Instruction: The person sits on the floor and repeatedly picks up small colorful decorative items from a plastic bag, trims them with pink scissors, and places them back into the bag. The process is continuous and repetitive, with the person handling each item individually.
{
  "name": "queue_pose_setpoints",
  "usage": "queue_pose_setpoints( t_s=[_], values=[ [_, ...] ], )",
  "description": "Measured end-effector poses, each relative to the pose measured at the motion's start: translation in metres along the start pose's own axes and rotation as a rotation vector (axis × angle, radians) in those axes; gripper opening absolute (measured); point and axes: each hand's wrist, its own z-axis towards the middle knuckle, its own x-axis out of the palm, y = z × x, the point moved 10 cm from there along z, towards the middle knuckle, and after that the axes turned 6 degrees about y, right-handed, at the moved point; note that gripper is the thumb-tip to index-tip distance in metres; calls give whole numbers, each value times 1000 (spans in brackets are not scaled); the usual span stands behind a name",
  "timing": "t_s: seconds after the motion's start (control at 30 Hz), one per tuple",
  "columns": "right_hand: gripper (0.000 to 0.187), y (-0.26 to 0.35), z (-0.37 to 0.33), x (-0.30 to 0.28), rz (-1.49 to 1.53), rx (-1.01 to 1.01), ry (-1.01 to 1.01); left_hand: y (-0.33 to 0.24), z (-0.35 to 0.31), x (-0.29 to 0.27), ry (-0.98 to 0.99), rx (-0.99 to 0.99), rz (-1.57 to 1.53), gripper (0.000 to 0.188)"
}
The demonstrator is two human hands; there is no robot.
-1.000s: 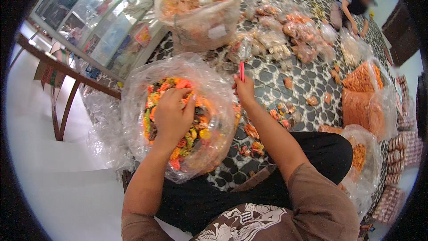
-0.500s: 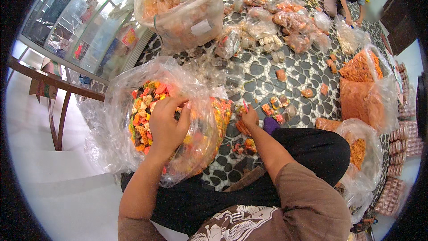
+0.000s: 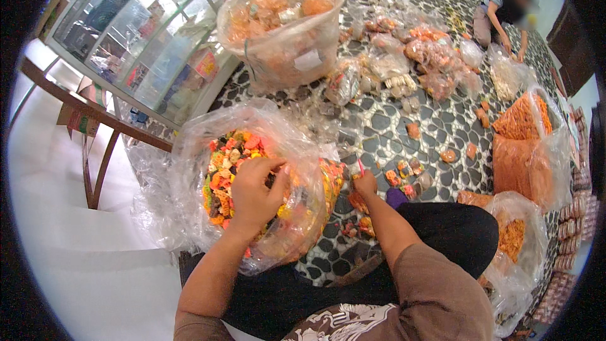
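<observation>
A large clear plastic bag (image 3: pixel 189 145) stands before me, its mouth spread around colourful crunchy snacks (image 3: pixel 221 177) in orange, red, yellow and dark pieces. My left hand (image 3: pixel 254 196) is over the mouth, fingers curled toward the thumb; what they pinch, if anything, is hidden. To the right of the bag, my right hand (image 3: pixel 364 184) is closed around a thin pink stick-like thing (image 3: pixel 360 167) that points up; its kind is too small to tell. Several small filled packets (image 3: pixel 404 173) lie on the floor just beyond that hand.
Behind the bag stands a big sack (image 3: pixel 290 57) of orange packets, beside a glass display case (image 3: pixel 145 44). Heaped plastic-bagged snacks (image 3: pixel 435 57) cover the far floor. Bags of orange snacks (image 3: pixel 517 164) stand at right. Another person (image 3: pixel 502 16) bends at the far right.
The whole view has shifted, so everything sits a little lower and farther right. My left hand stays over the bag and my right still grips the pink thing.
</observation>
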Motion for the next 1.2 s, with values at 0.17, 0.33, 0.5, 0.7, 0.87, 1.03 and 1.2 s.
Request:
queue_pose_setpoints(
  t_s=[0.17, 0.33, 0.5, 0.7, 0.87, 1.03, 1.2],
  values=[
    [27, 28, 0, -35, 172, -105, -203, -5, -1, -8, -46, 28, -40, 15],
    [31, 141, -14, -99, 621, -437, -192, 1, -4, -17, -54, -23, -139, 18],
    [22, 295, -122, -182, 960, -860, -128, 19, -8, -27, -49, -147, -302, 25],
    [28, 429, -281, -204, 658, -1156, 190, 44, -3, -63, -208, -182, -710, 40],
    [27, 479, -337, -157, 376, -1183, 572, 70, -11, -83, -261, -322, -999, 26],
    [32, 493, -342, -155, 262, -1174, 658, 79, -19, -99, -320, -353, -963, 26],
    [33, 486, -336, -152, 157, -1127, 652, 75, -16, -97, -324, -300, -954, 29]
  ],
)
